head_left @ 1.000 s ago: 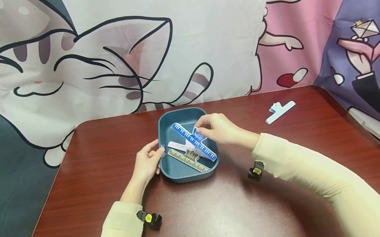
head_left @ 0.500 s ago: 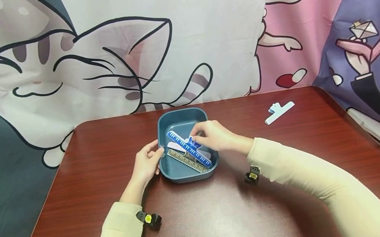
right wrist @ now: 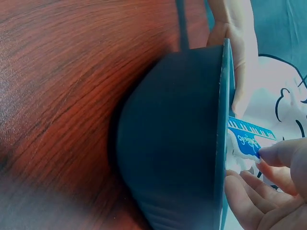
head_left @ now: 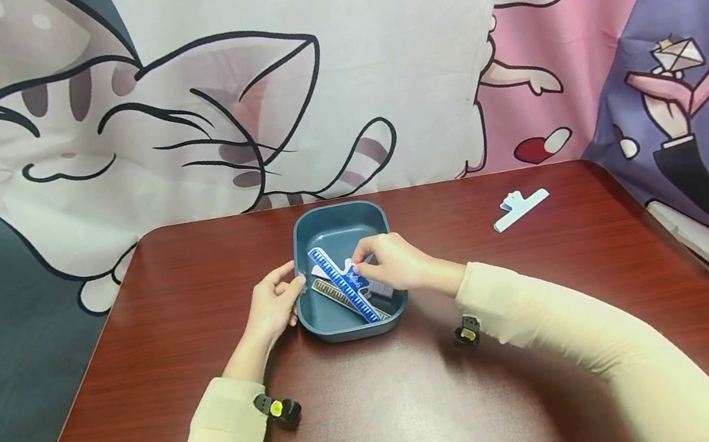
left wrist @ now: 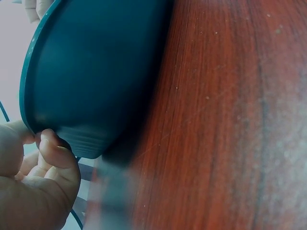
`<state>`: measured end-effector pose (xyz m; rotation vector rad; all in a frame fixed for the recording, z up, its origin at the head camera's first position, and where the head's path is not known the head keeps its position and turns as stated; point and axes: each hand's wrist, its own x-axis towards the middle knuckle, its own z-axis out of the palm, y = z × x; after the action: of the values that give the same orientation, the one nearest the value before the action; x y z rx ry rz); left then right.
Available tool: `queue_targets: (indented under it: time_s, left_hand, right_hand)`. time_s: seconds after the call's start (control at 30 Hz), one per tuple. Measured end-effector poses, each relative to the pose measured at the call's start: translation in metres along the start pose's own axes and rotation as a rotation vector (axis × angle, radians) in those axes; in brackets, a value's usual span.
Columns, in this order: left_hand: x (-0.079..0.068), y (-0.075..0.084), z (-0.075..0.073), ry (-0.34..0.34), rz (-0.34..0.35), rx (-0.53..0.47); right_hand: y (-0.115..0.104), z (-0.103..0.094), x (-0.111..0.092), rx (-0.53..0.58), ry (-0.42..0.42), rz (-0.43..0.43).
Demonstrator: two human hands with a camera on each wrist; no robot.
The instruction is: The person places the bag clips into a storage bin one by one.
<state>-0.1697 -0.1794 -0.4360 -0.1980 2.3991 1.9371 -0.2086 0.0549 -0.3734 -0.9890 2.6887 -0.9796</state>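
A dark teal rectangular tub stands near the back middle of the table. My left hand pinches its left rim, thumb inside and fingers outside; the left wrist view shows this grip on the tub wall. Over the tub, my right hand pinches the handle of a long blue clip printed with piano keys. In the right wrist view the blue clip rises above the rim. Beneath it in the tub lie a gold-and-black clip and a pale clip, both partly hidden.
A pale blue-white clip lies alone on the reddish-brown wooden table, at the back right. Behind the table's far edge hangs a cloth with cartoon drawings. Each sleeve carries a small black wrist camera.
My right hand has moved left and slightly down, carrying the blue clip lower over the tub, and the clip has turned steeper. The left hand stays on the rim.
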Motion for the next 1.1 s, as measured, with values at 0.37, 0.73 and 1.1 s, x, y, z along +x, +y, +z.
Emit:
queue_targets:
  time_s: [0.37,0.73,1.1]
  left_hand:
    - [0.0,0.0,0.0,0.001,0.002,0.003]
    - [0.001,-0.001,0.0,-0.006,-0.017,0.012]
    - [-0.012,0.023,0.0,-0.022,-0.031,0.018]
  right_hand:
    - [-0.006,0.01,0.004,-0.088,-0.001,0.028]
    - [-0.011,0.017,0.01,-0.141,-0.016,0.069]
    - [-0.017,0.024,0.022,-0.189,-0.068,0.16]
